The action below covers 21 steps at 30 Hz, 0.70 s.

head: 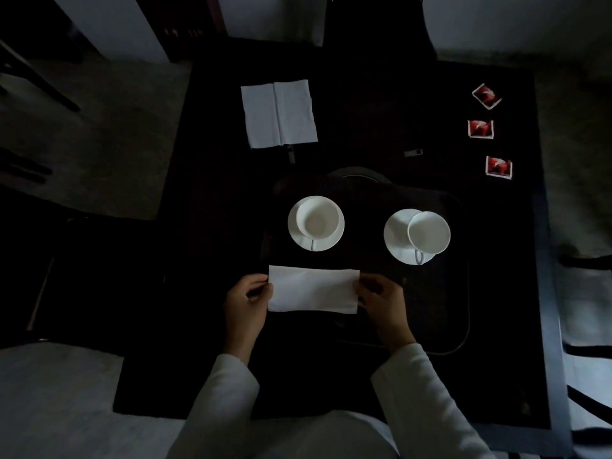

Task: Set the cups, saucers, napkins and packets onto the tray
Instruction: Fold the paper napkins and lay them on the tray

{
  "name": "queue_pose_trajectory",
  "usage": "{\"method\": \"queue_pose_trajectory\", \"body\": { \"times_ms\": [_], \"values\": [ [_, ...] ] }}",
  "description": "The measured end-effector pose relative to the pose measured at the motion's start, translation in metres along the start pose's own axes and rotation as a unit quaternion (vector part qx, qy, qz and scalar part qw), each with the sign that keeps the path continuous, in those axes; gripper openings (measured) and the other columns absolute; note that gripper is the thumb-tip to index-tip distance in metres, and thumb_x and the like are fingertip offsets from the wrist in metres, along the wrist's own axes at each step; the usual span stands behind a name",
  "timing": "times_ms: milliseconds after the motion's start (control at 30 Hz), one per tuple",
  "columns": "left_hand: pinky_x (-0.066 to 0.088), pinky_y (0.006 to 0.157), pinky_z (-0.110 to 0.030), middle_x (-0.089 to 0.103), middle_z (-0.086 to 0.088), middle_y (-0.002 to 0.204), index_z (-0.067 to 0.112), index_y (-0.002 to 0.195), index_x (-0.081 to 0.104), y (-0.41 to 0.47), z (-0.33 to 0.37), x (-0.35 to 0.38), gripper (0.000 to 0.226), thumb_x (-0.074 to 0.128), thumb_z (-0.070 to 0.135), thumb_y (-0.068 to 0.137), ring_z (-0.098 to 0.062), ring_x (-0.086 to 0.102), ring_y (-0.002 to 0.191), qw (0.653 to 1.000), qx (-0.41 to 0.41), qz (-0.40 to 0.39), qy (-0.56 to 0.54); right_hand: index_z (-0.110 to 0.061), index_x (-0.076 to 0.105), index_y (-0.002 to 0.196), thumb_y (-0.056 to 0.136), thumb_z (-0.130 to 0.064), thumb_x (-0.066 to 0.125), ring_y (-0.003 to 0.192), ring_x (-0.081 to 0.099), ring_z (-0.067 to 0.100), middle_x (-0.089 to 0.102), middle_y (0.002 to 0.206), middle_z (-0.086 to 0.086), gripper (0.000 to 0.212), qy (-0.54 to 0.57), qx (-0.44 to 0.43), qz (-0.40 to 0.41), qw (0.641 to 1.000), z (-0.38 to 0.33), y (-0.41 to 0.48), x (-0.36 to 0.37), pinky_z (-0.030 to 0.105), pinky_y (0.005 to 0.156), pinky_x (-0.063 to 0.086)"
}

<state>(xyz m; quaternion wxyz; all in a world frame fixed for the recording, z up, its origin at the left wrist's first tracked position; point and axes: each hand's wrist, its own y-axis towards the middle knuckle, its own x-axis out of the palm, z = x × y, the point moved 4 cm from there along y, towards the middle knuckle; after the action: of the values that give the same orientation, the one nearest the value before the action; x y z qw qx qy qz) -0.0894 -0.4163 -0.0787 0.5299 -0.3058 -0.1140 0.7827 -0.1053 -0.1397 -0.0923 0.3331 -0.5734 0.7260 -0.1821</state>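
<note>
A dark tray [460, 313] lies on the black table. On its far half stand two white cups on saucers: the left cup [318, 217] centred on its saucer [298, 238], the right cup [429, 232] off to the right side of its saucer [395, 236]. Over the tray's near left part I hold a folded white napkin [313, 289] by its short ends, my left hand [249, 301] pinching the left end and my right hand [381, 298] the right end. Another white napkin [279, 113] lies unfolded at the table's far left. Three red packets [486, 96] [481, 129] [498, 167] lie along the far right.
A dark round object [356, 173] sits just beyond the tray. Two small dark items [290, 154] [413, 152] lie on the table behind it. The table's right edge [546, 260] runs close to the packets. Dark chair shapes [29, 77] stand at the left.
</note>
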Motion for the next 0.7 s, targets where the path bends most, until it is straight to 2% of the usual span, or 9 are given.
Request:
{"method": "queue_pose_trajectory", "body": {
  "times_ms": [133,300,400,467,533,600,700],
  "values": [
    [0.059,0.08,-0.035,0.074,0.005,0.096,0.024,0.097,0.071,0.005,-0.001,0.0,0.016,0.071,0.01,0.089,-0.014,0.071,0.09,1.0,-0.007,0.003,0.012,-0.03,0.075,0.091,0.087,-0.01,0.075,0.091,0.074,0.03,0.077,0.093,0.007,0.021,-0.005,0.012,0.007,1.0,0.005,0.005,0.005,0.055,0.086,0.06],
    [0.059,0.082,-0.037,0.073,0.005,0.094,0.02,0.098,0.073,0.01,-0.001,0.003,0.014,0.071,0.01,0.088,-0.005,0.069,0.087,0.999,-0.014,0.009,0.041,-0.018,0.077,0.102,0.086,-0.012,0.077,0.089,0.074,0.03,0.077,0.093,0.009,0.017,-0.014,0.032,0.019,0.999,0.012,0.012,0.006,0.055,0.086,0.059],
    [0.059,0.081,-0.037,0.073,0.006,0.091,0.019,0.097,0.073,0.011,-0.001,0.005,0.014,0.072,0.009,0.088,-0.005,0.069,0.085,0.999,-0.023,0.005,0.047,-0.022,0.077,0.099,0.085,-0.012,0.076,0.089,0.074,0.03,0.077,0.092,0.007,0.017,-0.034,0.035,0.024,0.999,0.012,0.014,0.006,0.054,0.087,0.059],
    [0.058,0.079,-0.034,0.073,0.005,0.089,0.017,0.097,0.074,0.012,0.0,0.006,0.013,0.072,0.008,0.087,-0.009,0.069,0.085,0.998,-0.023,0.007,0.055,-0.024,0.077,0.098,0.084,-0.013,0.076,0.09,0.074,0.03,0.077,0.092,0.006,0.018,-0.047,0.034,0.028,0.998,0.012,0.016,0.005,0.054,0.087,0.059],
    [0.054,0.076,-0.024,0.072,0.004,0.088,0.015,0.097,0.074,0.012,0.001,0.007,0.012,0.072,0.008,0.087,-0.013,0.07,0.084,0.997,-0.019,0.016,0.068,-0.023,0.077,0.099,0.084,-0.014,0.077,0.091,0.074,0.03,0.077,0.092,0.007,0.018,-0.06,0.036,0.03,0.997,0.012,0.018,0.004,0.053,0.088,0.059],
    [0.051,0.073,-0.018,0.072,0.003,0.087,0.015,0.097,0.074,0.011,0.003,0.008,0.012,0.073,0.009,0.087,-0.011,0.069,0.082,0.996,-0.021,0.025,0.081,-0.022,0.077,0.097,0.083,-0.013,0.078,0.09,0.074,0.03,0.078,0.092,0.007,0.017,-0.059,0.041,0.027,0.997,0.012,0.019,0.004,0.053,0.088,0.059],
    [0.055,0.081,-0.027,0.073,0.0,0.091,0.013,0.1,0.075,0.01,0.005,0.009,0.013,0.072,0.011,0.087,-0.013,0.069,0.082,0.995,-0.032,0.035,0.091,-0.031,0.074,0.086,0.081,-0.015,0.08,0.082,0.076,0.024,0.078,0.086,0.002,0.017,-0.063,0.044,0.026,0.997,0.014,0.019,0.004,0.05,0.084,0.061]
  ]
}}
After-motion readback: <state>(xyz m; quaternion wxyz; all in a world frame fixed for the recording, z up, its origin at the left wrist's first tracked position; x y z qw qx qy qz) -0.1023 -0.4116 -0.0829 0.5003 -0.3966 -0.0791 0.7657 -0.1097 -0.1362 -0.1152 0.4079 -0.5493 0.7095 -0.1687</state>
